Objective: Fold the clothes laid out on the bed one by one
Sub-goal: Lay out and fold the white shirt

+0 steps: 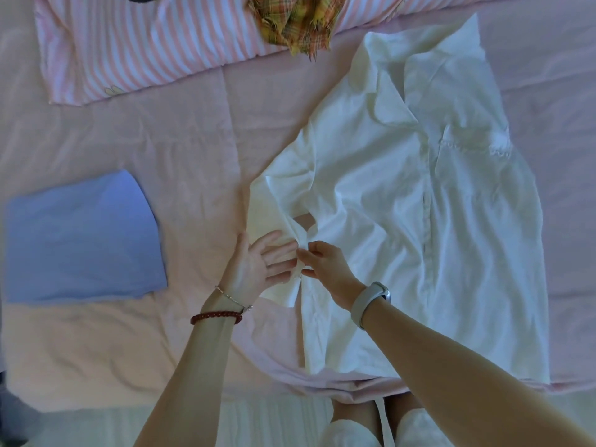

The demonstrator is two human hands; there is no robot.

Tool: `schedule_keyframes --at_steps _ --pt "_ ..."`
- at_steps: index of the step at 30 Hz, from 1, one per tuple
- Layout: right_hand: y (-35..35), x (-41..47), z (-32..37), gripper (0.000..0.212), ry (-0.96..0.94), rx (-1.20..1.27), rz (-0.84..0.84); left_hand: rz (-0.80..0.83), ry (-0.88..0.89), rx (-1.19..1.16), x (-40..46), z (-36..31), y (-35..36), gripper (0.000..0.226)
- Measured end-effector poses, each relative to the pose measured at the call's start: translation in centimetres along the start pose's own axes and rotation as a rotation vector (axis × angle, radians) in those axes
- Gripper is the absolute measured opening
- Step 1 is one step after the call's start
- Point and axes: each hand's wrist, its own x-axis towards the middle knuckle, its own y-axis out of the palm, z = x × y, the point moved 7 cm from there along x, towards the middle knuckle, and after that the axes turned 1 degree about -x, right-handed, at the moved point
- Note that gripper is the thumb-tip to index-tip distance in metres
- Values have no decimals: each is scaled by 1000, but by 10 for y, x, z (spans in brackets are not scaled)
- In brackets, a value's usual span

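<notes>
A white collared button-up shirt [419, 204] lies front-up on the pink quilted bed [193, 140]. The right hand [325, 266] pinches its sleeve edge; the left hand [254, 266] lies flat, fingers straight, under that sleeve. A folded blue garment [80, 237] sits well left

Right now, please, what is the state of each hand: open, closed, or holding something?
Left hand: open, fingers straight against the sleeve edge of the white shirt.
Right hand: closed, pinching the same sleeve edge.
</notes>
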Motion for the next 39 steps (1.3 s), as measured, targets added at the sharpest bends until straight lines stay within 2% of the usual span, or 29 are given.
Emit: schedule_keyframes --at_steps 2,5,6,7,10,12,14,16,17,20,22,25,27,29,31,33,36,39 --pt "-3 1 4 12 -23 -1 -41 -152 95 157 2 -5 -2 47" --pt "-16 -2 11 17 -55 3 -55 -494 378 284 -3 -28 -19 11" --pt "-22 -6 15 18 -66 21 -44 -567 432 359 -3 -35 -24 10" --pt "-28 -10 20 20 -77 46 -33 -602 454 452 0 -42 -26 21" --pt "-60 -25 44 22 -141 46 -86 -499 481 757 22 -59 -5 61" --pt "-88 -34 61 15 -168 -16 -109 -345 550 1063 39 -68 25 73" --pt "-116 -42 73 10 -135 -93 -40 -232 570 1248 57 -75 51 79" --pt "-145 -45 78 25 -85 -207 -36 -184 538 1314 74 -81 70 81" --pt "-163 -44 80 34 -89 -317 -100 -177 513 1349 82 -84 79 80" --pt "-218 -42 88 50 -171 -712 -458 -229 421 1465 102 -91 95 74" --pt "-245 -46 79 52 -180 -755 -624 -267 402 1514 112 -92 100 66" --pt "-260 -52 49 56 -103 -775 -681 -266 473 1668 124 -91 111 54" --pt "-262 -56 25 60 -12 -808 -711 -247 467 1700 132 -91 115 47" --pt "-268 -60 5 59 93 -673 -785 -247 413 1710 141 -92 118 42" --pt "-276 -60 -4 38 137 -505 -841 -267 362 1815 148 -94 122 39" --pt "-282 -60 2 20 61 -431 -865 -258 397 1870 148 -102 129 34" --pt "-289 -68 33 17 -168 -340 -932 -214 517 1530 134 -119 134 33" --pt "-299 -76 77 8 -352 -256 -977 -279 672 1185 106 -147 133 27"
